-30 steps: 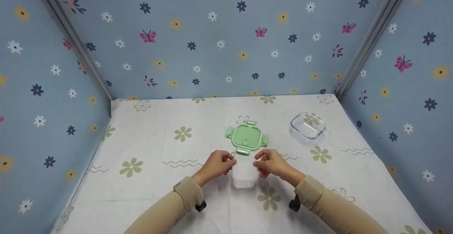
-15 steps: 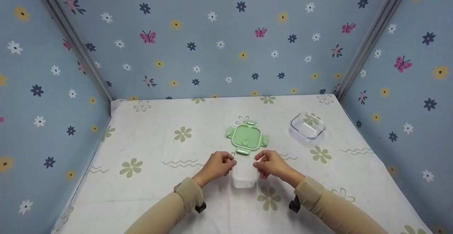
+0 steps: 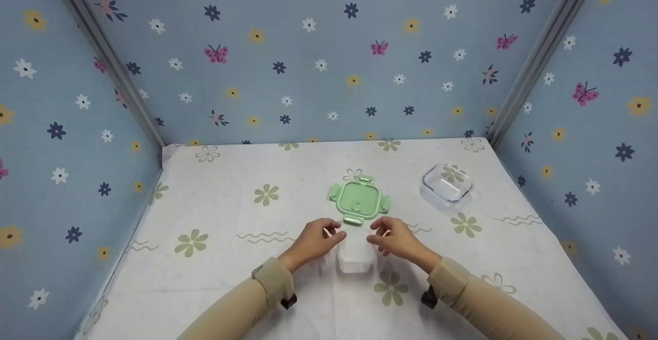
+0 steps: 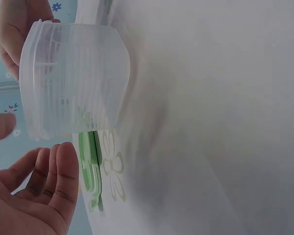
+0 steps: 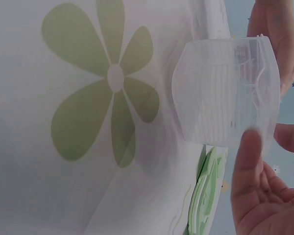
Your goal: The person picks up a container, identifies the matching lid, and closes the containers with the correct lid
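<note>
A small translucent plastic food box (image 3: 355, 264) with a lid-like top stands upright on the cloth between my hands. My left hand (image 3: 314, 238) is beside its left edge. In the left wrist view those fingers (image 4: 66, 169) are loosely bent, with a visible gap to the box. At the opposite edge is my right hand (image 3: 395, 237); the right wrist view has its thumb by the top rim and a blurred finger (image 5: 247, 154) at the side wall, thumb and finger apart. Just beyond the box, a green clip lid (image 3: 359, 199) lies flat, its flaps spread outward.
Farther back on the right sits a clear glass container (image 3: 431, 194) without a lid. The table has a white flowered cloth (image 3: 216, 196). Blue patterned walls (image 3: 329, 36) rise at the back and both sides.
My left fingers have loosened and spread from the box edge. The right fingers have parted slightly too. The box, green lid and glass container keep their places.
</note>
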Demonstrator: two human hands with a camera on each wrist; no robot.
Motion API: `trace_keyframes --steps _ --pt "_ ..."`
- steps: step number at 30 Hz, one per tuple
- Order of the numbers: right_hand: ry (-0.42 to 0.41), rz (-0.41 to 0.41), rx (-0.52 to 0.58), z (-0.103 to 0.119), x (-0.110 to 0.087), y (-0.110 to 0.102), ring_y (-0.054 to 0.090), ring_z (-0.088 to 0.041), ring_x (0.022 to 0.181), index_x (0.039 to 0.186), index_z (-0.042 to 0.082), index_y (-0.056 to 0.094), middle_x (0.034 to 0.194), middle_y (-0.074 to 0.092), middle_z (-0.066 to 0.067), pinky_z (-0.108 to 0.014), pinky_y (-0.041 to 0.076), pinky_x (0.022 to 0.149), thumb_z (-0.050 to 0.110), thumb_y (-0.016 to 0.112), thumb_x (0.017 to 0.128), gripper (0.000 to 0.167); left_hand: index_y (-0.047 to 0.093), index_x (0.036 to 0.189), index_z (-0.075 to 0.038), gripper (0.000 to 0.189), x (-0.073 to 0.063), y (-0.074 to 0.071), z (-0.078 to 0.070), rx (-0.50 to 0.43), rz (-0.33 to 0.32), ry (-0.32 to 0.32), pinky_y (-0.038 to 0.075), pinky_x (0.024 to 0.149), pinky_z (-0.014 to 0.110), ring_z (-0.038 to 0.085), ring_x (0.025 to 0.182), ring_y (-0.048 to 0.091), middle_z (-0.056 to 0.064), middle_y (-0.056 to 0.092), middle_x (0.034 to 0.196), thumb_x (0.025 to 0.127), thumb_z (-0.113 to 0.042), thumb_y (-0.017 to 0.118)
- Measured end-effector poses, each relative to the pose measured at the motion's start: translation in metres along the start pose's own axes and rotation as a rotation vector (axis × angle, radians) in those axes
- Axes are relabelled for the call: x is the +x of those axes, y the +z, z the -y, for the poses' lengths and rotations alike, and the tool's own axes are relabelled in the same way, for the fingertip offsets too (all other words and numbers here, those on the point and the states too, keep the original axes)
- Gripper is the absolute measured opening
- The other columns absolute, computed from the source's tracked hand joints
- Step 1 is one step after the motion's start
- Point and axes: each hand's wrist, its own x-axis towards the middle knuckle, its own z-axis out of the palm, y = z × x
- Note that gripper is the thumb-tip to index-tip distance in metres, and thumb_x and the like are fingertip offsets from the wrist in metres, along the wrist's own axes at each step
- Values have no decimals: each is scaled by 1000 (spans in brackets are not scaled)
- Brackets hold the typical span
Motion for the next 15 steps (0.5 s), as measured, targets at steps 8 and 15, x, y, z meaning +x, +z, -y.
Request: trace_keyframes --steps 8,15 --pt "-265 82 -105 -5 -5 0 64 -46 130 145 -7 60 149 61 -28 -61 57 107 23 86 94 65 55 153 0 84 -4 -5 0 28 178 136 55 112 58 37 139 59 17 61 152 90 -42 90" --pt "-358 166 -188 -9 -8 3 55 -45 144 152 -3 55 158 56 -24 -62 55 110 31 90 90 79 54 155 -2 92 -5 -2 1 71 199 161 55 114 52 32 136 61 12 62 152 82 -38 97"
